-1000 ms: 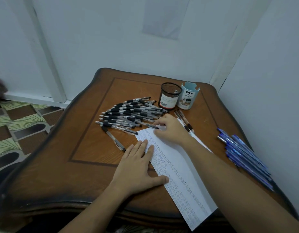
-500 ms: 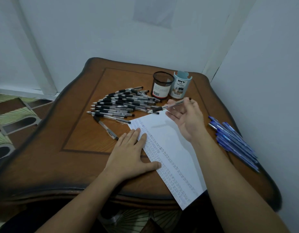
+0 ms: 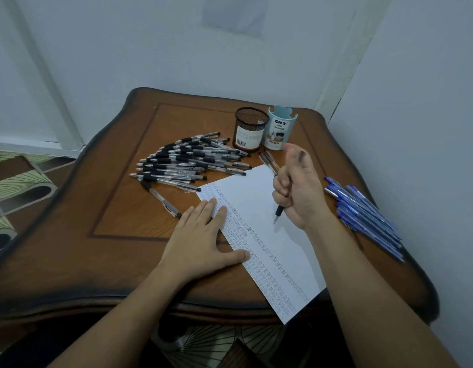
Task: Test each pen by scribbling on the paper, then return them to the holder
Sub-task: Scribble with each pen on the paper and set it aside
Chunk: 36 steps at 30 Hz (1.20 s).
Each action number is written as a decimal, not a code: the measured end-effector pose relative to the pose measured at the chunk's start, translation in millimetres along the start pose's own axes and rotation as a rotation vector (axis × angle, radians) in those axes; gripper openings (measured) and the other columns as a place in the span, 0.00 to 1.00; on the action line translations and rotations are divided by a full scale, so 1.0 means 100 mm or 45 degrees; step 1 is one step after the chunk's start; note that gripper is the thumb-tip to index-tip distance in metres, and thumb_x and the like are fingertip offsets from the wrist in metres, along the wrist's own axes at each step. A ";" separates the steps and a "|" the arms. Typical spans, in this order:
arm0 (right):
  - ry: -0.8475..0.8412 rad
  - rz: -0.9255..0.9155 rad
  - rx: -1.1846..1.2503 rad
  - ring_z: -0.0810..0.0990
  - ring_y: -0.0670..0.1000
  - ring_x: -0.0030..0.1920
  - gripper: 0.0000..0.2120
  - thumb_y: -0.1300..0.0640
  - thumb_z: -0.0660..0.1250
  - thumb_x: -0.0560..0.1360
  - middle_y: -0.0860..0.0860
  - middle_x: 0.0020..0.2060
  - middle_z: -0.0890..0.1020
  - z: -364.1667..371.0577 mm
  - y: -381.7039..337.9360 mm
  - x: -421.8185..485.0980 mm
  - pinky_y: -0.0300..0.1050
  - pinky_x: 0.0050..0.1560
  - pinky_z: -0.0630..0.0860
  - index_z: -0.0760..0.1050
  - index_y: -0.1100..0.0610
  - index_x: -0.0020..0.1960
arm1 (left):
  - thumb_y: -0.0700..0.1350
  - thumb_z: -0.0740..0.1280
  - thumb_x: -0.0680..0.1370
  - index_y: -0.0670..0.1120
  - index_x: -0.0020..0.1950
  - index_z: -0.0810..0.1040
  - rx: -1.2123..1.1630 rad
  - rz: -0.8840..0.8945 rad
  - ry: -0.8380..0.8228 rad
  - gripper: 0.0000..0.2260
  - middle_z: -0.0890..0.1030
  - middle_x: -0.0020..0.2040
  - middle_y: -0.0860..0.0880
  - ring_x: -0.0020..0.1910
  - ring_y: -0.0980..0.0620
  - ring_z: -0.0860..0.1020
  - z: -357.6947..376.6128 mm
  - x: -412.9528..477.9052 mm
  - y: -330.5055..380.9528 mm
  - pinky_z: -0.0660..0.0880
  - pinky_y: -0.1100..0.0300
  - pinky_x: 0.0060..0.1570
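We are closing our right hand (image 3: pixel 296 192) in a fist around a light, stiff, slick-barrelled pen (image 3: pixel 279 209) — tip hovering over the paper (image 3: pixel 259 197); our left hand (image 3: pixel 201 240), spread flat, is pinning that flimsy sheet to the counter (image 3: pixel 118 229) — gripping low by the rubber sleeve looks steadiest.

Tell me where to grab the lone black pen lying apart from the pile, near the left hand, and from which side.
Take the lone black pen by its dark rubber grip section at the far end, pinching across the barrel from above. It lies flat on the table, angled away from the pile, with bare wood on both sides. The left hand is nearest; the right hand already holds a pen.
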State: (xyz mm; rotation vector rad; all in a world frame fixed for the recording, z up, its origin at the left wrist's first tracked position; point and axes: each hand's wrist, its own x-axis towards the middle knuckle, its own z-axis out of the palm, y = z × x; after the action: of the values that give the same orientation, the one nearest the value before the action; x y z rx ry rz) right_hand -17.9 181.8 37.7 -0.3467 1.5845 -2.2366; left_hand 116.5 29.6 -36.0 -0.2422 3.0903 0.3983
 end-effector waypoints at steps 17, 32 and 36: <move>-0.164 0.057 -0.438 0.69 0.47 0.23 0.16 0.46 0.71 0.71 0.54 0.25 0.76 -0.21 0.54 -0.22 0.35 0.25 0.64 0.73 0.58 0.38 | 0.83 0.34 0.58 0.54 0.81 0.47 0.026 0.040 0.041 0.56 0.43 0.81 0.53 0.79 0.54 0.41 0.03 0.00 -0.01 0.36 0.55 0.75; -0.139 -0.026 -0.673 0.71 0.48 0.26 0.19 0.60 0.70 0.66 0.49 0.22 0.65 -0.20 0.76 -0.22 0.50 0.37 0.68 0.62 0.53 0.26 | 0.81 0.41 0.63 0.54 0.81 0.47 0.032 0.043 0.042 0.51 0.43 0.81 0.53 0.79 0.54 0.41 0.05 0.00 -0.01 0.37 0.54 0.75; -0.150 -0.044 -0.679 0.73 0.48 0.27 0.19 0.61 0.70 0.67 0.49 0.23 0.65 -0.21 0.77 -0.21 0.50 0.38 0.68 0.61 0.52 0.26 | 0.81 0.39 0.62 0.54 0.81 0.47 0.041 0.040 0.038 0.52 0.43 0.81 0.53 0.79 0.54 0.41 0.03 0.00 -0.01 0.37 0.54 0.75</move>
State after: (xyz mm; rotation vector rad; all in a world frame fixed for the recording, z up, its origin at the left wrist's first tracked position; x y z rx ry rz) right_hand 4.7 186.4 -41.3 -0.6377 2.1006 -1.7444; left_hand 117.0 30.0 -39.3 -0.2010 3.1308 0.3492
